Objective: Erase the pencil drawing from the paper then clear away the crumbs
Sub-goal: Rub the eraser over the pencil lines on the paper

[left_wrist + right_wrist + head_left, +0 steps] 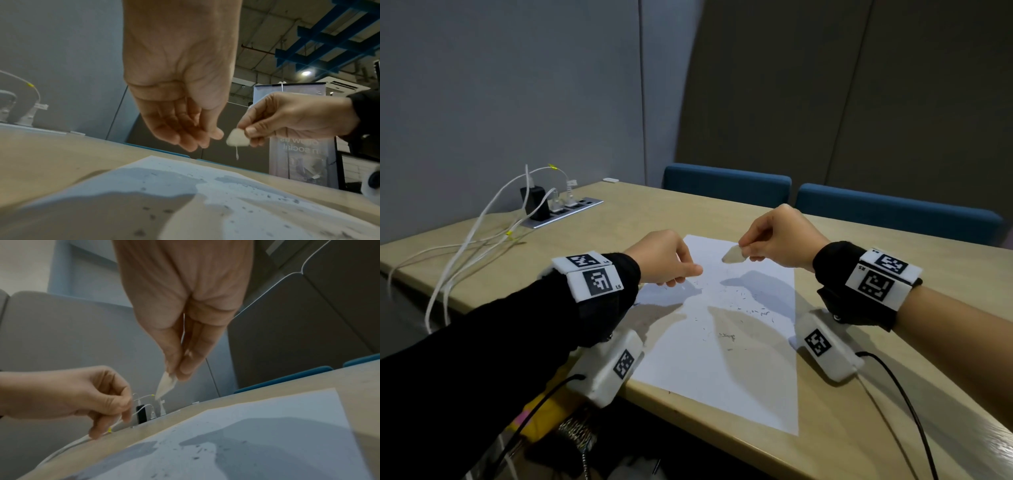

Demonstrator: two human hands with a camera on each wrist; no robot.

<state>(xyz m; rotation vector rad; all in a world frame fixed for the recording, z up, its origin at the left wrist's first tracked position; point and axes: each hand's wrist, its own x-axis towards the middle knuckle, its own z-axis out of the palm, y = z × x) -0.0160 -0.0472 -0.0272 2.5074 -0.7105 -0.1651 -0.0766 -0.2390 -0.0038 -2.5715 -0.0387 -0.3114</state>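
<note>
From the head view, a white paper (726, 329) lies flat on the wooden bench (859, 404), with dark crumbs (756, 310) scattered over its middle. The right hand (780, 240) hangs above the far part of the paper, pinching a pale eraser (732, 255) between thumb and fingers. The left hand (664, 258) hovers over the paper's left edge, its fingers drawn together at the tips; whether they grip anything I cannot tell. White cables (482, 240) trail left of the paper.

From the left wrist, the left hand (180, 91) points down, fingers (185, 138) loosely gathered, holding nothing visible. Beside it the right hand (292, 116) grips the eraser (237, 138), a thin strand dangling beneath.

From the right wrist, the right hand (185, 313) pinches the eraser (166, 384) above the paper (267, 443).
</note>
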